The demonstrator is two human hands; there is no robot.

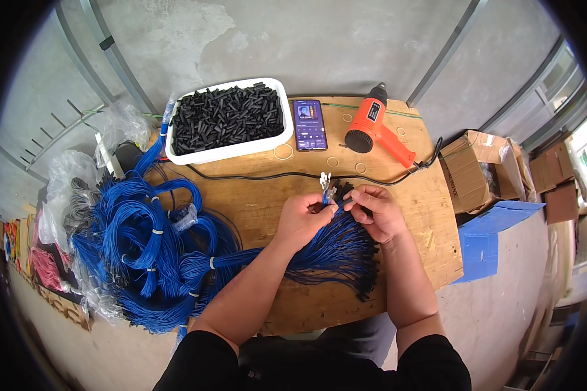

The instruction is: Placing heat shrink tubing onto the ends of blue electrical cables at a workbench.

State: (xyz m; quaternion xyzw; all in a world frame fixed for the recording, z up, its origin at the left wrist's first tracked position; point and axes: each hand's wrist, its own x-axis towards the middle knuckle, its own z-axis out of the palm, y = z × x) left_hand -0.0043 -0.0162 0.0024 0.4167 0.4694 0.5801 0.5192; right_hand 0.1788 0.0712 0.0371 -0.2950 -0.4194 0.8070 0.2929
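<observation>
My left hand [300, 218], closed, grips a few blue wires whose pale terminal ends [325, 180] stick up above the fingers. Close beside it, my right hand [381, 214] pinches a small black sleeve [348, 201] between thumb and fingers. Below both hands a fan of blue wires [329, 251] spreads over the table, with black sleeves on its ends along the right side. These wires run left to a large pile of coiled blue wire bundles [147, 244], bound with pale ties. Fingers partly hide where the held wires and sleeve meet.
On the wooden table [424, 251], a white tub [225, 155] full of short black tubes stands at the back. Right of it lie a phone [310, 127] and an orange heat gun [374, 124]; its black cord [267, 176] crosses the table. Cardboard boxes [464, 176] sit beyond the right edge.
</observation>
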